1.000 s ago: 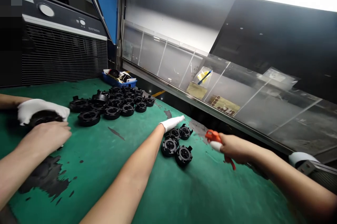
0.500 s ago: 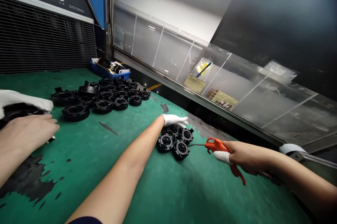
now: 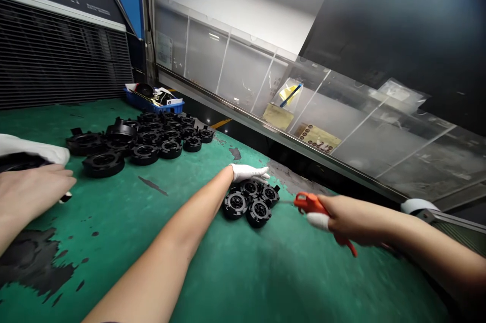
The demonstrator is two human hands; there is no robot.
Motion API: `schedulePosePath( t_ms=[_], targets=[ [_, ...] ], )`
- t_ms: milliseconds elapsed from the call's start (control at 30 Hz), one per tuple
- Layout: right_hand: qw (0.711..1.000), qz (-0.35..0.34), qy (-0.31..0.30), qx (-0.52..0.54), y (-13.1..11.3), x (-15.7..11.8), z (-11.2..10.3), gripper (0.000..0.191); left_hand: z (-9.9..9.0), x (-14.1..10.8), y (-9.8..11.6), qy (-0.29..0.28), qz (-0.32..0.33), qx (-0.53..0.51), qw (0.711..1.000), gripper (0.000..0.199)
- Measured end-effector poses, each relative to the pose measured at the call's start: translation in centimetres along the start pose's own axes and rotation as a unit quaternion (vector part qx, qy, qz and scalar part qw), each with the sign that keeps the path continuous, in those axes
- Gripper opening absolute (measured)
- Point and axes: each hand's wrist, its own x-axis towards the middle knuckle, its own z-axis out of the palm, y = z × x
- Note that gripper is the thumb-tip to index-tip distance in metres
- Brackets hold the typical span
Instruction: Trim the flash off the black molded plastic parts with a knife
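Note:
My left hand [image 3: 249, 173], in a white glove, lies with fingers stretched out along the far side of several round black parts [image 3: 258, 211] grouped on the green table. To their right, my right hand [image 3: 334, 211] is wrapped round an orange air blow gun [image 3: 309, 203]. White wrapping covers one of its fingers. The gun's thin nozzle points left at the black parts, its tip blurred.
Many round black parts [image 3: 170, 148] stand on the green table [image 3: 159, 242] at the left, before a blue tray [image 3: 174, 108]. A co-worker's hands [image 3: 41, 184], one gloved, hold a black part at the left edge. A transparent partition [image 3: 243, 75] runs behind.
The view has shifted slightly. My right hand has raised the orange blow gun a little beside the grouped parts. My left hand stays behind them.

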Motion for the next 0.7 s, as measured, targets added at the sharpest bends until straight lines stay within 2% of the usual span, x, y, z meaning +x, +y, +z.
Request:
schedulePosePath(
  t_ms=[133,233,367,500,600,633,700],
  targets=[
    [1.000,0.009,0.020,-0.013,1.5,-0.9,0.3,0.052,-1.3,-1.3,0.1,-0.010,-0.024,-0.001,1.000,0.067],
    [1.000,-0.002,-0.010,0.004,1.5,-1.0,0.5,0.052,-1.3,-2.3,-0.2,0.005,-0.017,-0.009,1.000,0.072],
    [0.999,-0.033,-0.013,0.008,-0.1,-0.6,0.6,0.052,0.0,-2.7,-0.6,0.021,0.014,-0.017,1.000,0.072],
    [0.998,-0.062,-0.001,0.002,-2.7,0.4,0.5,0.049,0.9,-2.3,-0.1,0.002,0.017,-0.015,1.000,0.073],
    [0.997,-0.064,-0.043,0.012,-4.0,1.3,-0.1,0.052,1.0,-2.2,0.3,-0.014,0.009,-0.008,1.000,0.072],
    [0.998,-0.059,-0.036,0.011,-4.0,1.6,-0.4,0.052,1.0,-2.3,0.3,-0.016,0.009,-0.006,1.000,0.071],
    [0.999,-0.033,0.021,-0.018,-3.5,2.1,-1.0,0.048,1.1,-2.3,0.2,-0.016,0.011,-0.002,1.000,0.070]
  ],
)
